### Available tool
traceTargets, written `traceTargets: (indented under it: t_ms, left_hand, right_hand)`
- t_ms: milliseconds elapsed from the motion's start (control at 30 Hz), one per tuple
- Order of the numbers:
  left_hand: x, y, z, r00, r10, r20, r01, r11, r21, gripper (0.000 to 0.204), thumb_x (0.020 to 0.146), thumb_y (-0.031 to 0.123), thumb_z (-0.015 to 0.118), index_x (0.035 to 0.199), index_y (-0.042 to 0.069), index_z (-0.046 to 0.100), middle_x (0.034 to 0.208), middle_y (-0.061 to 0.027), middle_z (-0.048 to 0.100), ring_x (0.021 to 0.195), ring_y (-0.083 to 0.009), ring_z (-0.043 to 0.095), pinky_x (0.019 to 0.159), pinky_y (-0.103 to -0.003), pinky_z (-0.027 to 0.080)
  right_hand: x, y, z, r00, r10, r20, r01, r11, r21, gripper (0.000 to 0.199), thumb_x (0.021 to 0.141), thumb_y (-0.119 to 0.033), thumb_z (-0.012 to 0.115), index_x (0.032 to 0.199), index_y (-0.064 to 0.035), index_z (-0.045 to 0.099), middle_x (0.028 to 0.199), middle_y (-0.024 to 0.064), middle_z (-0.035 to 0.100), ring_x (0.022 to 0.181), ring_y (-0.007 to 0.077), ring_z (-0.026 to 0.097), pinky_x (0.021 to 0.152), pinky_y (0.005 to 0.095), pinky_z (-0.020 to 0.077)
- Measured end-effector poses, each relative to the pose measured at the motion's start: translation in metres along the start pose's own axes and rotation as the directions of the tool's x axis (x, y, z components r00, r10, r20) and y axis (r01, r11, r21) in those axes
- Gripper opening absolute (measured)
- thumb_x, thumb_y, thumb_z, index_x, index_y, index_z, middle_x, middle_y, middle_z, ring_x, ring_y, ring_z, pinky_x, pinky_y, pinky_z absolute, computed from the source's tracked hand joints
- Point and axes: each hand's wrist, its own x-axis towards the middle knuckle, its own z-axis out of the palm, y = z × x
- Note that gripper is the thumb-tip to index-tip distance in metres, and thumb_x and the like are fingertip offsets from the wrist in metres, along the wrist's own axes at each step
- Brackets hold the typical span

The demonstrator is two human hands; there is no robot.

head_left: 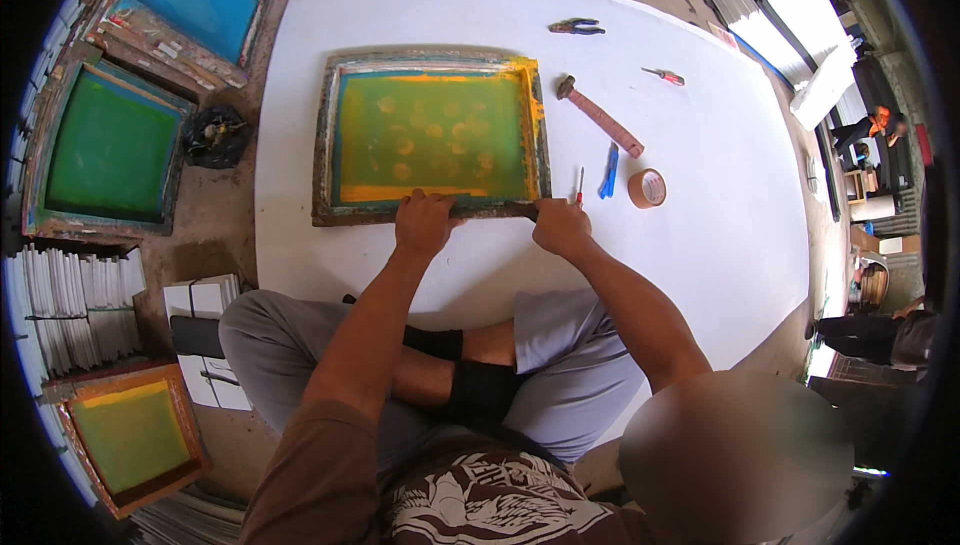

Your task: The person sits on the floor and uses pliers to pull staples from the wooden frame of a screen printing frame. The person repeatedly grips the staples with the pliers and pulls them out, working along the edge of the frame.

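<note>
A screen printing frame (330, 135) with green mesh and yellow ink stains lies flat on a white sheet in front of me. My left hand (425, 223) grips the middle of its near edge, fingers over the rim. At the near right corner my right hand (562, 225) is closed around a slim dark tool (521, 208), whose tip reaches left along the frame's edge; its exact kind is hidden by the fingers. Just beyond that hand lie a small screwdriver (580, 185), a blue utility knife (609, 171) and a roll of brown tape (647, 188).
Further off on the white sheet (720, 215) are a hammer (602, 117), pliers (576, 27) and a red-handled screwdriver (664, 76). More screen frames (105, 145) stand at left beside a black plastic bag (216, 135). Stacked white boards (765, 5) lie at far right. Other people are at right.
</note>
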Motion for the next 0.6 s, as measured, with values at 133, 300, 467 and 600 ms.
traceTargets:
  t_ms: [133,300,467,600]
  left_hand:
    - [0.001,0.002,-0.004,0.999,-0.025,0.045,0.025,1.000,-0.009,0.047,0.081,0.040,0.080,0.120,0.015,0.073,0.111,-0.0059,0.074,0.111,-0.0304,0.062,0.095,-0.047,0.049]
    - [0.001,0.001,-0.005,0.998,-0.034,0.053,0.035,0.999,-0.009,0.048,0.080,0.040,0.080,0.121,0.016,0.072,0.116,-0.0057,0.073,0.114,-0.0311,0.061,0.100,-0.047,0.048]
    - [0.001,0.001,-0.002,0.999,-0.029,0.033,0.030,0.999,-0.021,0.049,0.079,0.040,0.081,0.121,0.016,0.073,0.116,-0.0060,0.073,0.114,-0.0319,0.061,0.100,-0.047,0.048]
    - [0.000,-0.001,-0.003,0.999,-0.032,0.034,0.033,0.999,-0.029,0.049,0.079,0.040,0.081,0.120,0.016,0.073,0.114,-0.0064,0.074,0.114,-0.0323,0.061,0.099,-0.048,0.049]
  right_hand:
    - [-0.006,-0.004,0.016,0.993,0.045,-0.105,-0.039,0.998,0.052,0.028,0.084,-0.012,0.056,0.106,-0.0011,0.070,0.111,0.0276,0.070,0.108,0.0410,0.069,0.096,0.0502,0.0525]
    - [-0.005,0.000,0.020,0.993,0.115,-0.006,-0.110,0.967,0.229,0.042,0.084,-0.012,0.054,0.123,-0.0068,0.069,0.117,0.0260,0.069,0.112,0.0418,0.066,0.099,0.0508,0.0505]
    - [-0.011,-0.004,0.042,0.975,0.194,-0.112,-0.141,0.921,0.364,0.043,0.083,-0.013,0.054,0.123,-0.0077,0.069,0.116,0.0257,0.069,0.110,0.0433,0.066,0.098,0.0506,0.0509]
    - [-0.007,-0.004,0.047,0.980,0.182,-0.077,-0.140,0.913,0.383,0.039,0.084,-0.015,0.054,0.118,-0.0080,0.071,0.112,0.0264,0.070,0.105,0.0446,0.067,0.094,0.0514,0.0522]
